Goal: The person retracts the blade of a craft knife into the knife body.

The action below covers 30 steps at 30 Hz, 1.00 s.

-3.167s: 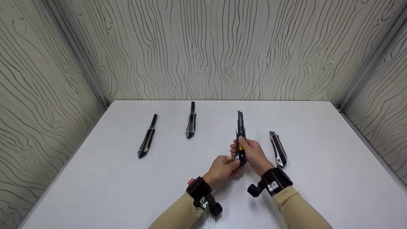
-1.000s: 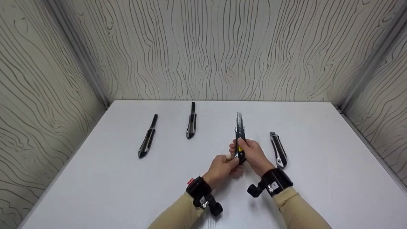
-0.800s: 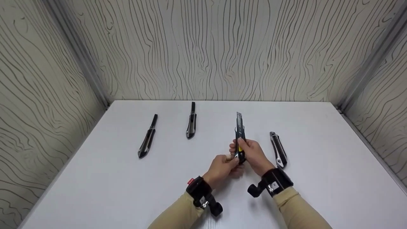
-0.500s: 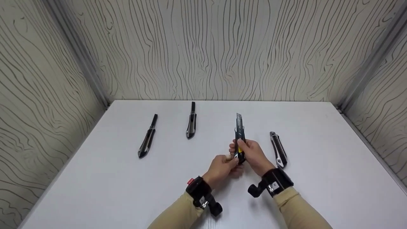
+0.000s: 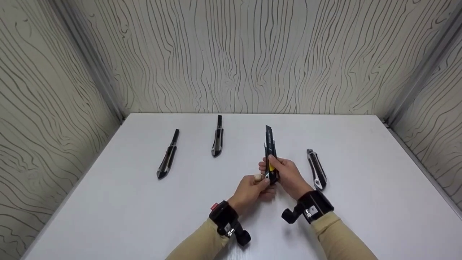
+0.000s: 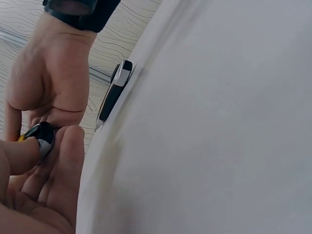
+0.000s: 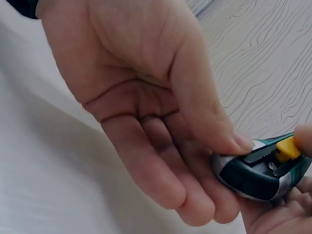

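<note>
In the head view, a dark snap-off utility knife (image 5: 269, 144) with a yellow slider is held up over the table, its long blade pointing away from me. My right hand (image 5: 287, 177) grips the handle, thumb on the slider. The butt end is pinched by my left hand (image 5: 250, 190), between thumb and fingers. The left wrist view shows the left thumb (image 6: 22, 156) on that end, partly hiding it. Seen from the right wrist, the left hand (image 7: 146, 92) pinches the rounded end beside the yellow slider (image 7: 287, 148); most of the right hand is out of frame.
Several other utility knives lie on the white table (image 5: 126, 209): one far left (image 5: 167, 160), one at the back (image 5: 217, 142), and one to the right (image 5: 316, 169), close to my right wrist. Patterned walls (image 5: 231, 57) enclose the table at the back and sides.
Both hands and the knife have shifted slightly left. The blade, silvery half a second and one second ago, looks dark now, and the knife's tip stands a little farther off. The grip is the same.
</note>
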### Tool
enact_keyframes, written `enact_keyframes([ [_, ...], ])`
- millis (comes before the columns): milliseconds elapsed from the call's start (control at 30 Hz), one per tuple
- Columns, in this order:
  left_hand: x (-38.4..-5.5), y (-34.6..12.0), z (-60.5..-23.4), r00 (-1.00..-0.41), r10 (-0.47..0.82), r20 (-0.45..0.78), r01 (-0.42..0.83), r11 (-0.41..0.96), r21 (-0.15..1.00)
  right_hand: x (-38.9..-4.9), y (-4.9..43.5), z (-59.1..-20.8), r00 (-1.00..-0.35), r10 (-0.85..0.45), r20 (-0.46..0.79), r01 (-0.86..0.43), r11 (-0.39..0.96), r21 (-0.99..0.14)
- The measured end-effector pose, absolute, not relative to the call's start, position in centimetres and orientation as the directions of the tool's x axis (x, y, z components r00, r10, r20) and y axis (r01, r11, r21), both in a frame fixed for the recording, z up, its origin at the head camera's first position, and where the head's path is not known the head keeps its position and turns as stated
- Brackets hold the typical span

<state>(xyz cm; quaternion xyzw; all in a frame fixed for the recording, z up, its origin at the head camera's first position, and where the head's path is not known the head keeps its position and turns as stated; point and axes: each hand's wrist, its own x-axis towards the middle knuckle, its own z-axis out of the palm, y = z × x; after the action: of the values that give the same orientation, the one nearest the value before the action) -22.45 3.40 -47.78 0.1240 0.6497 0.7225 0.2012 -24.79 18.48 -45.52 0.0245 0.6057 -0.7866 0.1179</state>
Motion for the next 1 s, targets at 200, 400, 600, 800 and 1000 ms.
enact_keyframes([
  [200, -22.44, 3.53, -47.83, -0.896, 0.438, -0.075, -0.120, -0.077, 0.990, -24.74, 18.22, -45.49, -0.981, -0.107, -0.160, 0.176, -0.163, -0.971],
  [400, -22.42, 3.67, -47.88, -0.902, 0.421, -0.096, -0.126, -0.045, 0.991, -24.58, 17.95, -45.71, -0.986, -0.058, -0.156, 0.161, -0.116, -0.980],
  [600, -22.42, 3.64, -47.87, -0.905, 0.410, -0.112, -0.138, -0.036, 0.990, -24.53, 17.92, -45.91, -0.989, -0.060, -0.138, 0.144, -0.105, -0.984],
  [800, -22.44, 3.58, -47.88, -0.896, 0.426, -0.124, -0.147, -0.022, 0.989, -24.43, 17.93, -45.99, -0.989, -0.082, -0.119, 0.127, -0.097, -0.987],
  [1000, -22.42, 3.53, -47.71, -0.898, 0.426, -0.114, -0.132, -0.012, 0.991, -24.31, 17.92, -45.84, -0.990, -0.079, -0.121, 0.129, -0.111, -0.985],
])
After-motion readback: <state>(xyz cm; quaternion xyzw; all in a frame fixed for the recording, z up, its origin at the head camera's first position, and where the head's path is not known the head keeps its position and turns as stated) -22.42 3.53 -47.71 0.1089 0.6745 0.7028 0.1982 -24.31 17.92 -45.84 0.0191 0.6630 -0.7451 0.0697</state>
